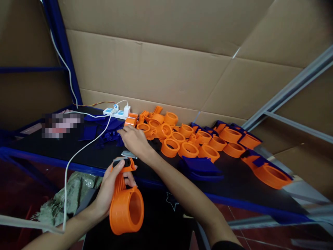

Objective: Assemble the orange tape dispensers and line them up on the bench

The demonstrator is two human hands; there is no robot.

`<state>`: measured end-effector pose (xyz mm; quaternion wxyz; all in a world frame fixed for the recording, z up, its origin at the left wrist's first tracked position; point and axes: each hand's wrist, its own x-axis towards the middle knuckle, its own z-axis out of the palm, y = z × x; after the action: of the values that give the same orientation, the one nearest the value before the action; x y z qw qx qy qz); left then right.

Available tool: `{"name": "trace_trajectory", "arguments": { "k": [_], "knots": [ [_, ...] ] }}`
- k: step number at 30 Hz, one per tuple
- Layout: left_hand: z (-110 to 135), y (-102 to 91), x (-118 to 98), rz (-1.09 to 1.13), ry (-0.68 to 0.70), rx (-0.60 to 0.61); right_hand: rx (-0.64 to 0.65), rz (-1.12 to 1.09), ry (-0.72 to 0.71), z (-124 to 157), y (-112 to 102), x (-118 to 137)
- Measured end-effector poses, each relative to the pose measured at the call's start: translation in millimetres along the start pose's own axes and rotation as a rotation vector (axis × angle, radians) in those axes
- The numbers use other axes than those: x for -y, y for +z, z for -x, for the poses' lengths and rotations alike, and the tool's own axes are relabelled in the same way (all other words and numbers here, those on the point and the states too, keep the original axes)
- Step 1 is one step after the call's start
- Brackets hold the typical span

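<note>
My left hand is wrapped round an orange plastic ring holder at its ribbed neck, above the table's front edge. The wide ring hangs downward, and a black piece sits at the holder's upper end under my thumb. My right hand reaches across the table to the edge of a heap of small dark blue plastic parts. Its fingers are curled together, and what they pinch, if anything, is hidden. Between the hands lies a grey metallic tool, partly covered.
Many orange ring holders spread over the black table, some with blue plates fitted. Stacked blue plates lie near the front edge. A white power strip stands behind; its white cable hangs across the left side. Cardboard walls the back.
</note>
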<state>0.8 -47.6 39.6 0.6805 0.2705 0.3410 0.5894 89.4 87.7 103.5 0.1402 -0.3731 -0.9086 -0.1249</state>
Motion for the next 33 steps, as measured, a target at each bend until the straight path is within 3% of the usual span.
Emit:
{"name": "trace_trajectory", "arguments": {
  "k": [4,6,12,17,22,26,29,33],
  "knots": [
    [-3.1,-2.8,-2.1,0.044,0.030,-0.040,-0.237,-0.434,0.062,22.2,-16.5,-6.3],
    [-3.7,-2.4,-3.6,0.062,0.025,-0.043,-0.288,-0.661,0.117,43.1,-23.7,-8.7],
    [-1.6,0.9,-1.9,0.038,-0.028,-0.071,-0.157,-0.960,0.257,104.0,-33.7,-5.6],
    [2.9,0.0,-0.1,0.054,-0.100,0.008,-0.005,-1.267,0.234,120.5,-31.8,-9.8],
    [5.6,-0.1,-1.1,0.118,-0.256,0.101,0.008,-1.331,0.037,124.6,-27.5,-14.8],
    [3.2,-0.3,-1.1,0.100,-0.257,0.095,-0.041,-1.326,0.077,128.0,-26.0,-12.4],
    [-2.2,-0.1,-0.8,0.073,-0.197,0.064,-0.159,-1.185,0.118,128.9,-26.9,-11.1],
    [-6.1,0.1,0.7,0.067,-0.220,0.069,-0.193,-0.993,0.072,128.5,-26.7,-8.8]
  ]
}}
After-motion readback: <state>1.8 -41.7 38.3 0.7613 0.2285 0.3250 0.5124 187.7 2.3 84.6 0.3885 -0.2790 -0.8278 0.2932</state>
